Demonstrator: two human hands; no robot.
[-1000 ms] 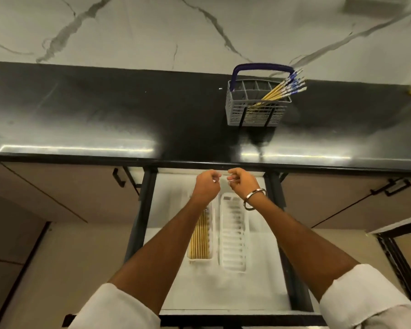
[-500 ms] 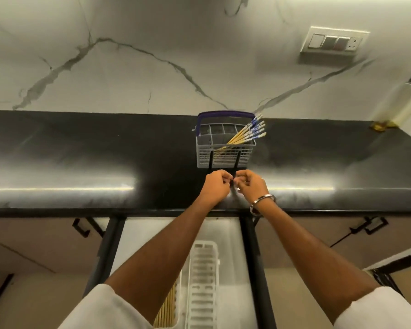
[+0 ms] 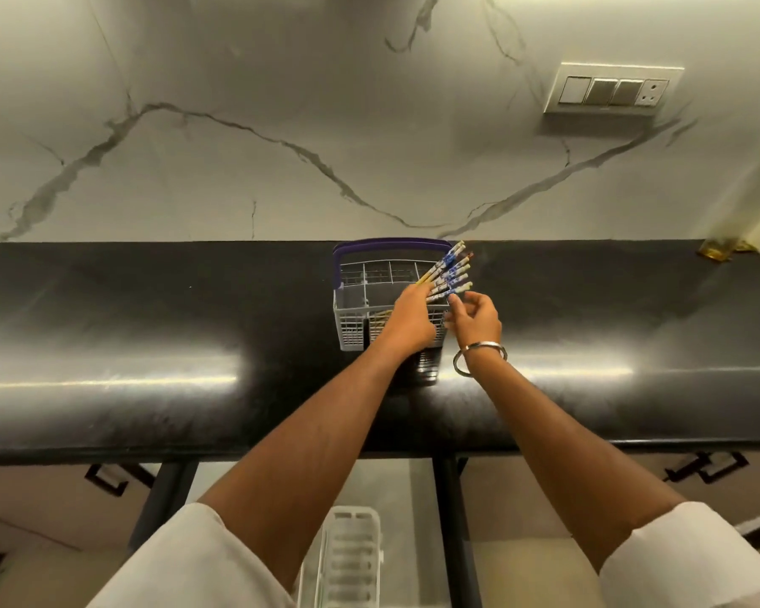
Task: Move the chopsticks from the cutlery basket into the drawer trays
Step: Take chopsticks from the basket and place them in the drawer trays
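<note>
From the head view, the lower part of the cutlery basket (image 3: pixel 356 313) is partly covered by my left hand (image 3: pixel 411 320), so I cannot see how deep the chopsticks (image 3: pixel 450 276) go inside. The drawer (image 3: pixel 387 484), below the basket at the frame's bottom, is cut off, and only the top end of one white tray (image 3: pixel 352 550) shows between my forearms; a second tray I cannot make out.

My left hand is at the basket's right front part, fingers (image 3: pixel 420 296) stretched and touching the yellow shafts of the chopsticks; whether it really grips them I cannot tell. My right hand (image 3: pixel 477 320) is just right of the basket, half open, and its thumb and forefinger pinch the tip of the lowest chopstick. A metal bangle (image 3: pixel 479 357) is on that wrist.

The chopsticks stand in the basket's right compartment and lean out to the right, with blue patterned ends. I count about six, but they overlap. There is one basket, with a purple handle (image 3: pixel 391 244), on the black tabletop (image 3: pixel 150 326).
</note>
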